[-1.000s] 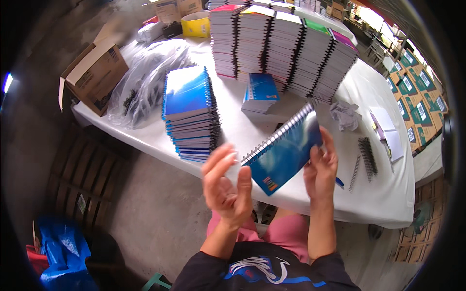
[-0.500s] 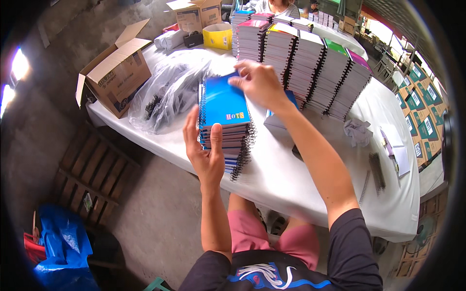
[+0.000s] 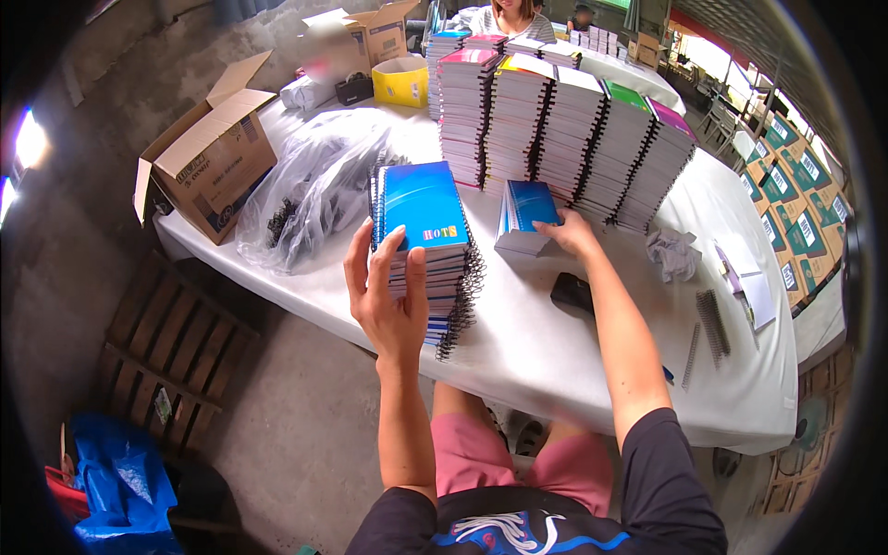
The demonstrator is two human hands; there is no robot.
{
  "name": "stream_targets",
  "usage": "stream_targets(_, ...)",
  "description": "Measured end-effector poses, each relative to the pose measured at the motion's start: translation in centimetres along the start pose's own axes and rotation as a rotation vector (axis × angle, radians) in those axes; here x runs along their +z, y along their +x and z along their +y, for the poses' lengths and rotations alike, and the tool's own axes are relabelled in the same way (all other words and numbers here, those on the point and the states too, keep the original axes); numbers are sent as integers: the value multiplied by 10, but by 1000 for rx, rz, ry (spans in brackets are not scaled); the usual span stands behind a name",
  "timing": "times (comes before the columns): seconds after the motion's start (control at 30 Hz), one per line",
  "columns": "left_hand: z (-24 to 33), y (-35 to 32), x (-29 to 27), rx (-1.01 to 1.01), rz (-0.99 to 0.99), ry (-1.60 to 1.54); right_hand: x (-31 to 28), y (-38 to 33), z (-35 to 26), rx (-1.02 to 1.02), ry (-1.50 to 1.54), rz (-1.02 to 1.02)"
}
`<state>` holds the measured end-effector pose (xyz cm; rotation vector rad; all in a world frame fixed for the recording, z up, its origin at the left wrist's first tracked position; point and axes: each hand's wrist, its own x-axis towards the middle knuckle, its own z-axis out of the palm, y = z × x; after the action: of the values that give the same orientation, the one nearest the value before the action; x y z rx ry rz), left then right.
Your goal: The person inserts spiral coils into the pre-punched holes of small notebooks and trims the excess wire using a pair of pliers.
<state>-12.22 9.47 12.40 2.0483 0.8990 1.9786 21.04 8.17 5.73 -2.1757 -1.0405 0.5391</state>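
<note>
A tall stack of spiral-bound notebooks (image 3: 421, 208) with a glossy blue cover on top stands at the table's near edge, black coils poking out along its right side. My left hand (image 3: 387, 291) rests against the stack's near left corner, fingers spread and thumb apart. To the right sits a smaller pile of blue-covered notebooks (image 3: 525, 208). My right hand (image 3: 569, 231) has its thumb and fingers at the right edge of that pile's top notebook; the undersides of the fingers are hidden.
Tall notebook piles (image 3: 573, 120) stand behind. Left are a clear plastic bag (image 3: 314, 176) of black coils and an open carton (image 3: 213, 162). A black case (image 3: 572, 291), crumpled paper (image 3: 672, 254) and loose coils (image 3: 712, 324) lie right. A person (image 3: 513, 23) is across the table.
My right hand has moved right, from above the tall stack down to the smaller blue pile. My left hand stays at the tall stack. The whole view has shifted slightly.
</note>
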Motion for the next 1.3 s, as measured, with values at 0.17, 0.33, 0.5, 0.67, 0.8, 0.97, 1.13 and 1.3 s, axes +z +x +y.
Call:
stream_targets(0.17,2,2,5,57,78,35,7,13,-5,44,-87,138)
stream_targets(0.33,1,5,-9,31,-2,99,16,-1,-29,115,182,226)
stream_targets(0.5,45,1,-22,191,194,204,-7,0,-4,172,435,69)
stream_targets(0.67,93,-33,-11,325,-38,-354,1,-14,-12,-72,41,528)
stream_targets(0.8,101,-60,41,-99,-332,-350,-10,-64,-21,-63,814,364)
stream_targets(0.97,70,-82,80,-823,-474,-881,-10,-187,0,-280,873,84)
stream_targets(1.13,73,-81,64,-71,-762,-265,-64,-230,89,-164,316,377)
stream_targets(1.3,76,-109,52,257,-1025,108,-120,-236,218,147,-401,773)
